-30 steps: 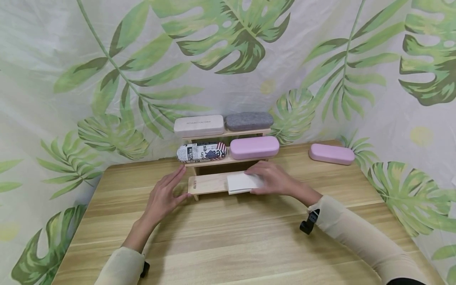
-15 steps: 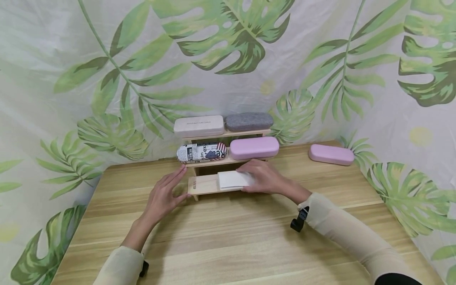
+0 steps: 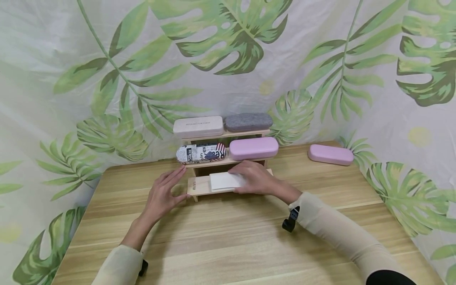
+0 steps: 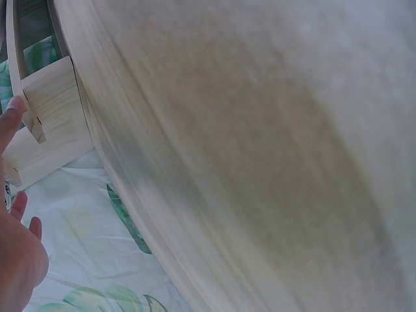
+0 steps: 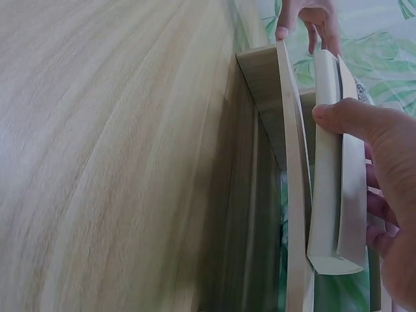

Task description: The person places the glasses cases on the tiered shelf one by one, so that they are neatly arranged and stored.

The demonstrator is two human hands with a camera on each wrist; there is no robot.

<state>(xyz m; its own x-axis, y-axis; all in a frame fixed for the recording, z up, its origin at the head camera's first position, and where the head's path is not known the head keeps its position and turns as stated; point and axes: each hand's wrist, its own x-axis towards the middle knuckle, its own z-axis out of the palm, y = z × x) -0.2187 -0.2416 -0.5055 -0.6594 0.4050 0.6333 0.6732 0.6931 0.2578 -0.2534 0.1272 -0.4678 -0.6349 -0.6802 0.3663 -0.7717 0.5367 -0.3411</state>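
A flat white folded case (image 3: 225, 181) lies along the lowest step of a three-step wooden rack (image 3: 200, 184). My right hand (image 3: 254, 179) grips it from the right, thumb on the front edge and fingers behind. In the right wrist view the white case (image 5: 328, 175) shows a loose flap and rests on or just above the board; I cannot tell which. At the rack's left end is my left hand (image 3: 162, 194), its fingers extended. Its thumb touches the lowest step's edge, and a fingertip is at the middle step. The left wrist view shows this hand (image 4: 19, 253) only partly.
On the top step sit a pale case (image 3: 198, 126) and a grey fabric case (image 3: 248, 122). The middle step bears a newsprint-patterned case (image 3: 201, 153) and a pink case (image 3: 253, 148). Another pink case (image 3: 330, 154) lies on the wooden table (image 3: 228, 237) at right.
My right hand has moved left along the lowest step, and the white case has come with it, from the step's right part toward its middle. The left hand has stayed in place.
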